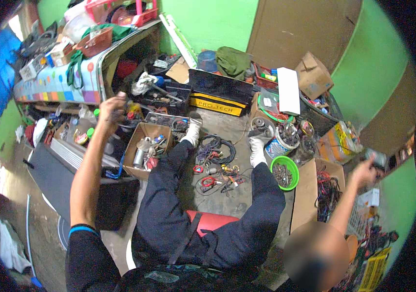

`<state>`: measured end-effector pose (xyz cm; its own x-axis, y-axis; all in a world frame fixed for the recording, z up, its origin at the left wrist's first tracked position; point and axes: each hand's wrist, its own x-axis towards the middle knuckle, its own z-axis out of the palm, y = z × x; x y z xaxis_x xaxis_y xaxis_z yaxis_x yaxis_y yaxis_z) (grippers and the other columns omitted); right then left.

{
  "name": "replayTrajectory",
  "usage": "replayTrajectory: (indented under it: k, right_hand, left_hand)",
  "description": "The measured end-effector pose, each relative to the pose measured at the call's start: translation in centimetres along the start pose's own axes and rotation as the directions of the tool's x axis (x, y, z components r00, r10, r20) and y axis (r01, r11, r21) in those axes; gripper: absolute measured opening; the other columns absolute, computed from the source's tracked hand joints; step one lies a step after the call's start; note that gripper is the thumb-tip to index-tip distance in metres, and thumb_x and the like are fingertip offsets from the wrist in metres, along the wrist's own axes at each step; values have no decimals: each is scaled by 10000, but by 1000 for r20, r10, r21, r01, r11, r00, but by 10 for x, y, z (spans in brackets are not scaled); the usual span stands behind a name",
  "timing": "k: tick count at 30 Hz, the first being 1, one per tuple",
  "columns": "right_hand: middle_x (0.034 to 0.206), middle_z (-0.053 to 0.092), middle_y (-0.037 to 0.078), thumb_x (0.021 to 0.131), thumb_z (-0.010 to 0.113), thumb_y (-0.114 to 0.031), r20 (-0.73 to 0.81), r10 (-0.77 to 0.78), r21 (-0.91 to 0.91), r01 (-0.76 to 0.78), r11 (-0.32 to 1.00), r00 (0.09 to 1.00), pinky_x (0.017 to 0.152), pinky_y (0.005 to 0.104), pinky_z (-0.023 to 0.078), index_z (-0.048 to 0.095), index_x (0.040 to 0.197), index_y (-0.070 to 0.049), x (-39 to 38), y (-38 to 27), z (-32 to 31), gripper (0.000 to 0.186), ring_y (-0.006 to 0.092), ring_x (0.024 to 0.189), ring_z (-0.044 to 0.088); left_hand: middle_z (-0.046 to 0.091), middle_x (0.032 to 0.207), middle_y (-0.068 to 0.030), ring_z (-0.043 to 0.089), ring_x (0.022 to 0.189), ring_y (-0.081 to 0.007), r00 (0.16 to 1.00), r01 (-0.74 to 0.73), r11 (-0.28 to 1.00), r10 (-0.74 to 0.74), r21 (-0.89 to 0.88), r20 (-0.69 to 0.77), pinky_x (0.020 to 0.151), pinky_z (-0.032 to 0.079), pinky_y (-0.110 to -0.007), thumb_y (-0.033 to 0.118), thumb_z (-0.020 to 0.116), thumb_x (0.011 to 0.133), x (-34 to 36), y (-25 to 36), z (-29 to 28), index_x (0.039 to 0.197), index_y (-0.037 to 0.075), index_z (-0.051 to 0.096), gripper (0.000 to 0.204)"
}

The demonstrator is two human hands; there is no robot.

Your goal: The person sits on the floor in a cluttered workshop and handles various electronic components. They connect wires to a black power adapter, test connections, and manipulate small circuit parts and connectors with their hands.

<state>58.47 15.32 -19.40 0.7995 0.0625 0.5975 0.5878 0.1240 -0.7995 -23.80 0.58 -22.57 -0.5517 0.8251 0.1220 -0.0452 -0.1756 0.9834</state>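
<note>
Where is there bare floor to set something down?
One patch lies between the black-and-yellow toolbox and black cable coil; another between the red-handled tool and red seat. It is crowded around the green bowl and printed bucket.

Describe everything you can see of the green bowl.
The green bowl is round, bright and plastic-looking, open at the top. It stands upright on the floor, holding many small, greyish, metal-looking parts, too small to make out singly. It sits between the person's right leg and an open cardboard box, near a white bucket. Whether it touches the box or bucket, I cannot tell.
</note>
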Motion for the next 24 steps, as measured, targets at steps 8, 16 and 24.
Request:
replayTrajectory:
  k: [8,16,24]
  right_hand:
    - [951,632,207,807,699,-431,-55,-470,-18,470,883,881,563,372,504,620,975,84,52,22,-58,547,272,704,616]
    - [786,629,89,811,607,-238,967,-183,254,-707,660,177,412,239,419,558,952,-74,-175,-175,-53,222,147,565,574]
    - [1120,508,258,641,689,-367,561,-776,-427,-904,24,-286,530,339,465,519,1179,34,-331,-208,-80,693,284,622,604]
  left_hand:
    - [521,709,-1,474,605,-127,956,285,954,-290,-94,-37,474,377,-273,253,593,782,-2,13,23,832,98,586,163]
    - [343,571,77,263,419,-24,877,218,970,-144,-111,458,356,200,-194,325,596,903,-93,96,192,650,138,457,344]
    - [300,560,43,215,404,-32,527,654,690,-122,-310,841,303,159,-168,326,466,965,-108,103,225,703,85,384,365]
